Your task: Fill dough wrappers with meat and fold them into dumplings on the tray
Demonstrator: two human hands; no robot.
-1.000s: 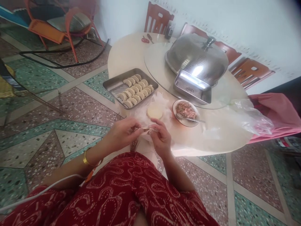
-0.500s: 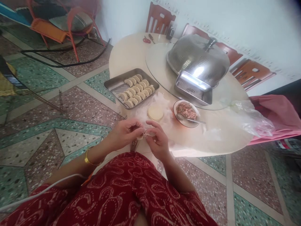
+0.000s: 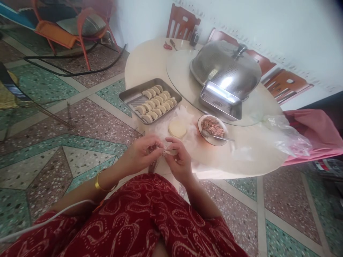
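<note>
Just in front of the table's near edge, my left hand (image 3: 146,151) and my right hand (image 3: 178,157) meet with their fingertips pinched together. Between them is a small, pale dumpling (image 3: 164,151), mostly hidden by the fingers. Beyond my hands, a stack of round dumpling wrappers (image 3: 177,129) lies on crumpled clear plastic (image 3: 184,115). To its right stands a bowl (image 3: 199,129) of minced filling (image 3: 213,127) with a metal spoon (image 3: 221,137) resting in it. A metal tray (image 3: 128,93) at the left holds rows of folded dumplings (image 3: 154,103).
On the round table (image 3: 144,57) a glass turntable (image 3: 177,66) carries a large perforated metal dome (image 3: 222,64) and a second metal tray (image 3: 221,103). Red-handled scissors (image 3: 168,46) lie at the back. A plastic bag (image 3: 289,139) and pink cloth (image 3: 318,132) are at the right edge.
My fingers have shifted slightly along the dumpling, still pinching it at nearly the same place. The tray, wrappers and bowl have not moved.
</note>
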